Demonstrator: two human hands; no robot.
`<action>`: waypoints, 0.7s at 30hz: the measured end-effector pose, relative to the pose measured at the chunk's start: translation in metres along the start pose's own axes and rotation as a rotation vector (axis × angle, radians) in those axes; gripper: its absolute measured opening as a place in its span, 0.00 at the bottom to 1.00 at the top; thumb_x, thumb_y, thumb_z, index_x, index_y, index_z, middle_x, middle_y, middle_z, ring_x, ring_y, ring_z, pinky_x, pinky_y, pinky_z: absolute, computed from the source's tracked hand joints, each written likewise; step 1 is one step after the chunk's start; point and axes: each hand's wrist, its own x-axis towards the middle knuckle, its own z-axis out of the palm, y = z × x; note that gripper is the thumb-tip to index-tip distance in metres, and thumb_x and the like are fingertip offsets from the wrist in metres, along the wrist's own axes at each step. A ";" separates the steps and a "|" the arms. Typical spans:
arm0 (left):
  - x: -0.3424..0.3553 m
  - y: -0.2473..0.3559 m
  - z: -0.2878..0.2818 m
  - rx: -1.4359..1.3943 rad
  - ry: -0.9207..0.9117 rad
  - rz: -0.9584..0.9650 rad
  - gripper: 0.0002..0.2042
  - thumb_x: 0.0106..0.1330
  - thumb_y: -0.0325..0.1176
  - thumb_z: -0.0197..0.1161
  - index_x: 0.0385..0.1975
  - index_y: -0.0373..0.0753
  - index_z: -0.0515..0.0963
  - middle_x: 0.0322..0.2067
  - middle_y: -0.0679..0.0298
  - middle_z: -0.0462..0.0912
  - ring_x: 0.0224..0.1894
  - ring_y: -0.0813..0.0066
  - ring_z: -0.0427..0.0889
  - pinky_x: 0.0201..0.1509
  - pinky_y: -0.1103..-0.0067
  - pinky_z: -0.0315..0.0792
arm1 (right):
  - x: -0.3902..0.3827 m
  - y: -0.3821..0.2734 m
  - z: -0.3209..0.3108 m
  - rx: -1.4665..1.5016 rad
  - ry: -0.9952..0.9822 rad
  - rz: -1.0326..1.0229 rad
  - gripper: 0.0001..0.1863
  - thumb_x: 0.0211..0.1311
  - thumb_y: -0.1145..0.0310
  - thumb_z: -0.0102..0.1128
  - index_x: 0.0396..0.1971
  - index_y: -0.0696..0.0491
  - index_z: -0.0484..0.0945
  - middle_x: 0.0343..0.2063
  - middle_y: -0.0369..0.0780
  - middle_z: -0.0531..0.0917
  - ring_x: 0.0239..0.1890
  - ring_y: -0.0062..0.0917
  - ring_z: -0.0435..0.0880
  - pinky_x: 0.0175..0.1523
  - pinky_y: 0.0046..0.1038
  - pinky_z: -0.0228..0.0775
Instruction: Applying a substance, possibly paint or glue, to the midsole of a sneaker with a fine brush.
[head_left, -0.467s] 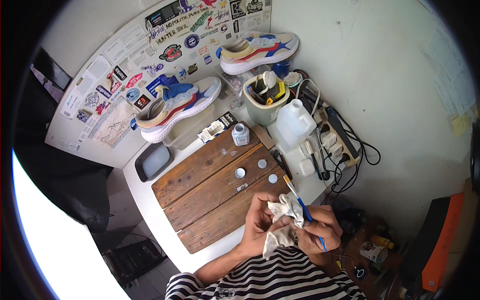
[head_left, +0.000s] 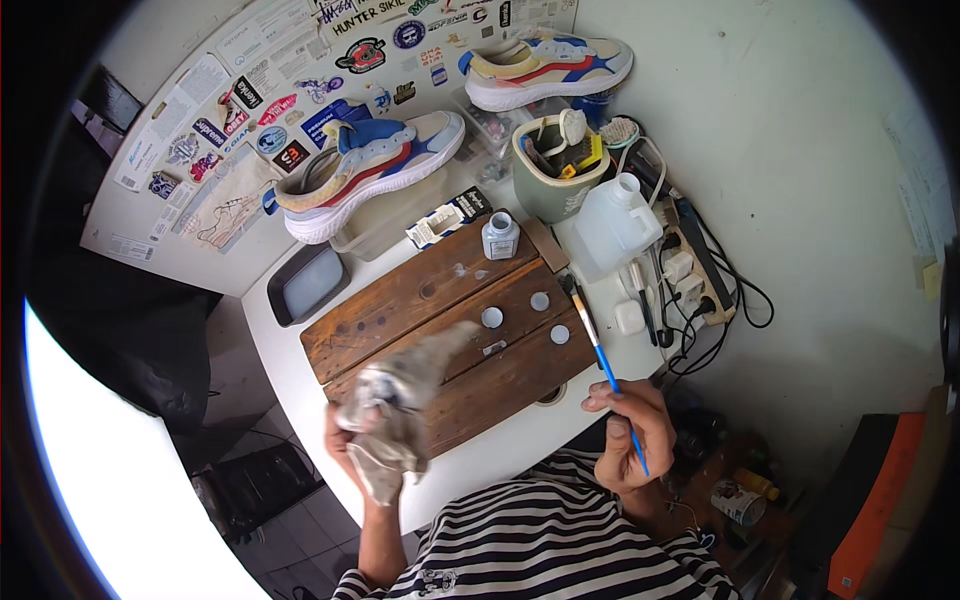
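My left hand (head_left: 342,445) grips a crumpled, stained off-white cloth (head_left: 395,400) over the near left part of the wooden board; the cloth is blurred and covers most of the fingers. Well to the right, my right hand (head_left: 640,430) pinches a paintbrush (head_left: 604,362) with a blue handle, its bristles pointing up and away. On the board (head_left: 365,345) stand a small uncapped paint bottle (head_left: 500,242) at the far end and, nearer, a small round cap (head_left: 491,317) and two pale discs (head_left: 540,301).
Behind the board, two multicoloured sneakers (head_left: 385,165) rest on clear boxes. At the left sits a dark tray (head_left: 308,285). A green-grey bin of brushes (head_left: 550,180), a translucent jug (head_left: 610,235) and a power strip (head_left: 700,265) with cables line the right.
My hands have parted. The left carried the cloth leftward over the board, off the brush; the right keeps the paintbrush, now more upright. The view has shifted slightly.
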 end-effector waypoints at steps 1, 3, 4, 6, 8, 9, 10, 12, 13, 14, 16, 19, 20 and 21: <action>0.009 0.002 -0.025 0.137 0.059 0.075 0.08 0.68 0.31 0.66 0.34 0.41 0.71 0.32 0.69 0.78 0.33 0.85 0.76 0.37 0.86 0.71 | 0.004 -0.001 -0.003 -0.012 0.001 0.039 0.12 0.73 0.71 0.54 0.45 0.66 0.78 0.34 0.48 0.84 0.35 0.32 0.85 0.40 0.28 0.78; 0.027 0.019 -0.058 0.272 0.286 0.080 0.07 0.68 0.28 0.64 0.34 0.38 0.70 0.31 0.69 0.78 0.32 0.87 0.74 0.36 0.86 0.70 | 0.003 0.006 -0.013 -0.046 -0.028 0.023 0.13 0.74 0.69 0.53 0.43 0.65 0.79 0.34 0.47 0.85 0.33 0.31 0.84 0.37 0.27 0.77; 0.036 0.026 -0.067 0.266 0.453 0.009 0.08 0.68 0.26 0.63 0.34 0.37 0.69 0.30 0.70 0.77 0.30 0.88 0.73 0.34 0.86 0.70 | 0.004 0.010 -0.018 -0.079 -0.053 0.001 0.14 0.74 0.67 0.53 0.42 0.65 0.81 0.34 0.47 0.85 0.31 0.29 0.83 0.35 0.26 0.75; 0.043 0.024 -0.098 0.391 0.539 0.039 0.05 0.70 0.25 0.60 0.36 0.34 0.70 0.31 0.68 0.78 0.32 0.87 0.74 0.36 0.85 0.70 | 0.008 0.013 -0.025 -0.104 -0.049 0.015 0.15 0.75 0.66 0.51 0.37 0.62 0.82 0.33 0.45 0.83 0.31 0.29 0.82 0.33 0.25 0.72; 0.038 0.004 -0.136 0.666 0.460 0.115 0.07 0.69 0.27 0.61 0.39 0.33 0.70 0.31 0.65 0.80 0.33 0.80 0.76 0.37 0.81 0.72 | 0.014 0.013 -0.031 -0.335 -0.178 0.007 0.15 0.75 0.66 0.50 0.37 0.60 0.83 0.33 0.45 0.81 0.35 0.31 0.81 0.35 0.26 0.71; 0.039 -0.004 -0.134 0.752 0.397 0.064 0.08 0.69 0.27 0.61 0.40 0.32 0.71 0.32 0.63 0.80 0.33 0.79 0.76 0.38 0.80 0.72 | 0.014 0.015 -0.029 -0.335 -0.200 0.096 0.12 0.74 0.69 0.50 0.39 0.60 0.82 0.33 0.45 0.78 0.37 0.33 0.80 0.38 0.30 0.71; 0.041 -0.009 -0.131 0.836 0.333 0.013 0.08 0.68 0.28 0.62 0.41 0.32 0.71 0.32 0.62 0.81 0.33 0.78 0.77 0.38 0.79 0.73 | 0.017 0.019 -0.023 -0.335 -0.197 0.092 0.12 0.74 0.69 0.50 0.39 0.60 0.82 0.33 0.45 0.78 0.37 0.33 0.80 0.38 0.30 0.71; 0.042 -0.026 -0.127 0.939 0.122 -0.193 0.13 0.68 0.31 0.63 0.46 0.30 0.74 0.34 0.55 0.81 0.33 0.75 0.79 0.39 0.76 0.73 | 0.030 0.030 -0.006 -0.267 -0.138 0.102 0.11 0.75 0.72 0.48 0.44 0.62 0.79 0.34 0.44 0.77 0.34 0.34 0.78 0.39 0.33 0.72; 0.042 -0.033 -0.129 1.032 -0.005 -0.201 0.14 0.68 0.32 0.64 0.47 0.30 0.74 0.36 0.54 0.80 0.32 0.73 0.79 0.38 0.75 0.73 | 0.032 0.034 -0.003 -0.247 -0.174 0.112 0.12 0.75 0.75 0.46 0.50 0.62 0.76 0.33 0.43 0.75 0.32 0.33 0.76 0.40 0.33 0.72; 0.040 -0.039 -0.131 1.123 -0.134 -0.209 0.16 0.67 0.33 0.65 0.49 0.29 0.75 0.37 0.54 0.79 0.31 0.72 0.80 0.37 0.74 0.73 | 0.033 0.035 0.001 -0.250 -0.169 0.111 0.12 0.75 0.75 0.46 0.50 0.62 0.76 0.33 0.43 0.75 0.32 0.33 0.76 0.40 0.33 0.72; 0.041 -0.040 -0.132 1.046 -0.177 -0.172 0.19 0.67 0.36 0.66 0.52 0.29 0.75 0.40 0.55 0.77 0.30 0.68 0.80 0.36 0.72 0.74 | 0.036 0.036 0.008 -0.179 -0.212 0.290 0.14 0.75 0.75 0.46 0.54 0.62 0.75 0.33 0.44 0.75 0.32 0.30 0.76 0.39 0.29 0.71; 0.047 -0.018 -0.123 1.036 0.032 -0.269 0.21 0.70 0.42 0.64 0.52 0.31 0.77 0.41 0.53 0.78 0.36 0.64 0.81 0.42 0.70 0.73 | 0.041 0.048 0.012 -0.221 -0.176 0.279 0.15 0.73 0.77 0.49 0.56 0.61 0.74 0.32 0.43 0.75 0.30 0.28 0.75 0.37 0.27 0.70; 0.047 -0.022 -0.123 1.034 0.027 -0.269 0.21 0.70 0.42 0.64 0.52 0.31 0.77 0.41 0.53 0.78 0.36 0.64 0.81 0.42 0.70 0.73 | 0.043 0.051 0.014 -0.245 -0.160 0.293 0.15 0.71 0.77 0.52 0.56 0.61 0.75 0.31 0.43 0.75 0.30 0.28 0.75 0.36 0.27 0.70; 0.044 -0.026 -0.126 1.066 0.030 -0.192 0.21 0.73 0.44 0.60 0.53 0.31 0.77 0.43 0.51 0.79 0.41 0.61 0.80 0.47 0.69 0.73 | 0.045 0.054 0.017 -0.242 -0.161 0.292 0.15 0.71 0.77 0.52 0.56 0.61 0.75 0.31 0.43 0.75 0.30 0.28 0.75 0.36 0.27 0.70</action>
